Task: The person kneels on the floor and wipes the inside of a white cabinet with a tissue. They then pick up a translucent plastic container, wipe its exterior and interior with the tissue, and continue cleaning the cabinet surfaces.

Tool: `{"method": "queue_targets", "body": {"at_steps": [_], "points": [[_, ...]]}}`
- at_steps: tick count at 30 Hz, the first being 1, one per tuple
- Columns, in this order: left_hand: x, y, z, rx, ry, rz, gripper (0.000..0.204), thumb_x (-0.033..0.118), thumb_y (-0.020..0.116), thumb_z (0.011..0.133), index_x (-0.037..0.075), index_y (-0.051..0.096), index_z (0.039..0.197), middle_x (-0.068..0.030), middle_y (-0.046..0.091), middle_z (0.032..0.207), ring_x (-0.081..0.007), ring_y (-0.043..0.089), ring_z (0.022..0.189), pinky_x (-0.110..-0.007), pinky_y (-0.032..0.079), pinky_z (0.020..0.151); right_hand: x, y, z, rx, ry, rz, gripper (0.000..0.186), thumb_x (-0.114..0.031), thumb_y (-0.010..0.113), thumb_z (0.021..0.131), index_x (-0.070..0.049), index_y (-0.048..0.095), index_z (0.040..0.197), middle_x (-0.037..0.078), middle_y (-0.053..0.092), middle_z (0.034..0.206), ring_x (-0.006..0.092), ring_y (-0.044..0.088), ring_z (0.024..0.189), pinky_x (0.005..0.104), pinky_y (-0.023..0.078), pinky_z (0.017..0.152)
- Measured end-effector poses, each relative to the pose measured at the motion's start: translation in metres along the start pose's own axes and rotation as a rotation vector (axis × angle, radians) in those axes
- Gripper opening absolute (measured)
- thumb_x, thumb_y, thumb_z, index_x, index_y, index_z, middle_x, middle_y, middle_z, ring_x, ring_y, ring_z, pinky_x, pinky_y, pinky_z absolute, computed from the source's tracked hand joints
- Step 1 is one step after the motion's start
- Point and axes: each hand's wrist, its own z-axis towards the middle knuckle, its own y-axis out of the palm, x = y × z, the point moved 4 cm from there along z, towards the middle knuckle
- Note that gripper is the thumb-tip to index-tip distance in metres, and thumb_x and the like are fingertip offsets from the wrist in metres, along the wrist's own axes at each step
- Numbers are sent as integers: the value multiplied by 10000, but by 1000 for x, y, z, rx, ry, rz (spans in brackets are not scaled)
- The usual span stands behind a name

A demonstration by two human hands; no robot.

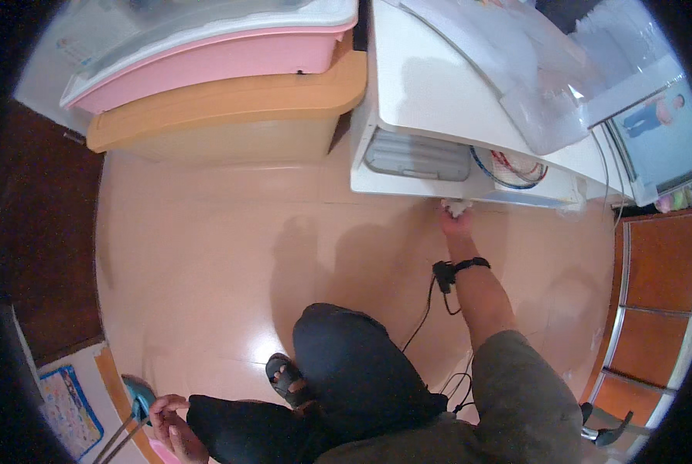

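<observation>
My right hand (455,223) reaches forward to the floor at the lower front edge of the white shelf unit (419,189). It is closed on a crumpled white cloth (459,207), partly hidden by the fingers and the shelf's edge. A black band (472,264) with a small box and cable circles that wrist. At the lower left, beside my dark-trousered knee, my left hand (177,433) hangs with its fingers loosely bent and apart, seemingly holding nothing. Something pink (162,452) shows just below it, too little to name.
A pink bin (206,69) sits on an orange-lidded box (230,112) at the far left. The shelf holds a grey case (415,158) and red and blue rings (512,170). Orange-brown cabinets (655,286) line the right; a teal long-handled tool (137,394) stands lower left.
</observation>
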Motion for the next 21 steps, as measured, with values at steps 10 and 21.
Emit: {"method": "queue_targets", "body": {"at_steps": [10,21], "points": [[-18,-1,17,-105,-57,26,437,309,422,1044,-24,543,1299,-204,615,1205,-340,602,1039,-473,459,959,-171,20,-15,234,-838,-993,149,-191,615,972,-87,623,1079,79,648,968,206,616,828,339,512,696],[-26,4,24,-154,-32,34,449,343,382,1051,-21,536,1266,-172,595,1185,-297,582,1069,-415,421,971,-82,-34,42,286,-441,-790,250,-212,664,922,-56,617,1111,74,642,1085,238,650,913,399,542,719]]}}
